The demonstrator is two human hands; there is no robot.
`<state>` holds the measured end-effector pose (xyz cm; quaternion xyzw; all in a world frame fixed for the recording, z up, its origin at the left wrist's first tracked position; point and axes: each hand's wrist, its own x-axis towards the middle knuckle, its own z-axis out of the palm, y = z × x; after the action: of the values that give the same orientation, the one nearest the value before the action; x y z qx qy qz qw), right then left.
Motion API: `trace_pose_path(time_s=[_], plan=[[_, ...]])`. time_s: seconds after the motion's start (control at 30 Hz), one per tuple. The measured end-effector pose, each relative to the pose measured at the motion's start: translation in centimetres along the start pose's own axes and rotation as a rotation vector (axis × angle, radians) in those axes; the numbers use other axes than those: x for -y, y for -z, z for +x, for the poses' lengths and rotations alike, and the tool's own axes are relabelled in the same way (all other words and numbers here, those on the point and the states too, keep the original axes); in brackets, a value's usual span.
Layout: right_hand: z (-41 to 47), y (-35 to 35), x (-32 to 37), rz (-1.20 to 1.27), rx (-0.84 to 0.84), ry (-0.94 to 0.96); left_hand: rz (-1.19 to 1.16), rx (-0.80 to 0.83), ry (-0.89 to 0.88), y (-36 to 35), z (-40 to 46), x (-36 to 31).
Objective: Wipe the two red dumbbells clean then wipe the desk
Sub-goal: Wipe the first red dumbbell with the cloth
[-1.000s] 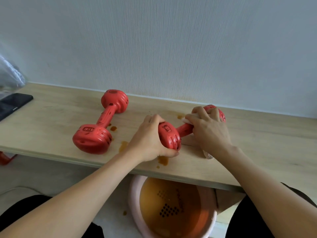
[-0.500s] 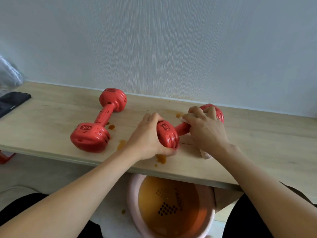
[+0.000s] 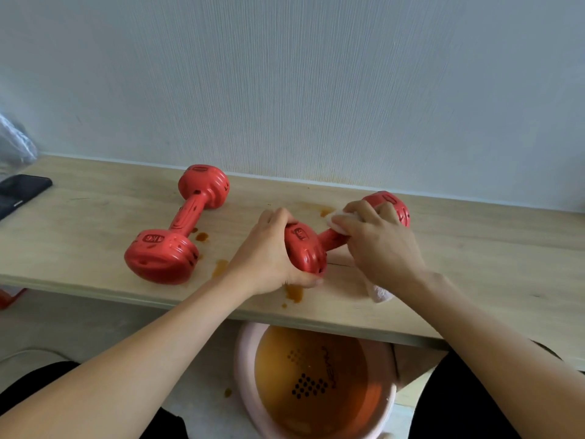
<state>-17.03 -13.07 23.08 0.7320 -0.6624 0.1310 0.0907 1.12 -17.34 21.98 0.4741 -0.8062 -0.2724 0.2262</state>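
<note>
Two red dumbbells lie on the light wooden desk [image 3: 474, 264]. The left dumbbell [image 3: 177, 236] lies free, its near head marked 1KG. My left hand [image 3: 266, 255] grips the near head of the right dumbbell [image 3: 305, 248]. My right hand [image 3: 380, 242] holds a white cloth [image 3: 337, 218] against that dumbbell's handle and far head; the cloth's tail [image 3: 380, 293] hangs out below my wrist. Brown spill spots [image 3: 294, 293] dot the desk between and in front of the dumbbells.
A black phone [image 3: 19, 191] lies at the desk's left end beside a clear plastic bag [image 3: 12, 144]. Below the desk's front edge stands a pink basin [image 3: 247, 359] holding brown water. A wall runs along the back of the desk.
My right hand with the cloth has shifted slightly along the right dumbbell's handle toward the far head. My left hand keeps its grip on the near head.
</note>
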Motion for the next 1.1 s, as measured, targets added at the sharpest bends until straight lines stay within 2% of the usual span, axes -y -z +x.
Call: trace_pose_path(time_s=[0.1, 0.27, 0.37, 0.43, 0.57, 0.63, 0.77, 0.83, 0.93, 1.03, 1.1], plan=[[-1.3, -0.3, 0.7, 0.048, -0.024, 0.107, 0.012, -0.012, 0.004, 0.1, 0.2, 0.0], [0.3, -0.8, -1.2, -0.063, -0.040, -0.107, 0.023, 0.013, -0.005, 0.3, -0.1, -0.2], [0.5, -0.9, -1.4, -0.078, -0.034, -0.136, 0.032, 0.016, 0.001, 0.4, -0.1, -0.4], [0.5, -0.5, -1.2, 0.017, -0.038, -0.098, 0.046, 0.014, 0.010, 0.3, 0.0, -0.5], [-1.0, -0.5, 0.8, 0.172, -0.021, 0.117, 0.044, -0.004, 0.017, 0.3, 0.0, -0.6], [-0.8, -0.8, 0.7, 0.151, -0.054, 0.073, 0.058, 0.003, 0.016, 0.3, -0.1, -0.6], [0.9, -1.3, -1.6, 0.035, -0.043, -0.167, 0.066, 0.013, 0.012, 0.4, -0.3, -0.7], [1.1, -1.4, -1.9, 0.006, -0.049, -0.192, 0.068, 0.016, 0.015, 0.4, -0.4, -0.8], [0.7, -1.0, -1.0, 0.056, -0.045, -0.138, 0.089, 0.007, 0.025, 0.3, -0.3, -0.9], [-0.6, -0.8, 0.8, 0.163, -0.044, 0.082, 0.099, -0.007, 0.026, 0.1, -0.1, -0.8], [-0.8, -0.7, 1.0, 0.180, -0.041, 0.099, 0.096, -0.012, 0.022, 0.3, -0.2, -0.8]])
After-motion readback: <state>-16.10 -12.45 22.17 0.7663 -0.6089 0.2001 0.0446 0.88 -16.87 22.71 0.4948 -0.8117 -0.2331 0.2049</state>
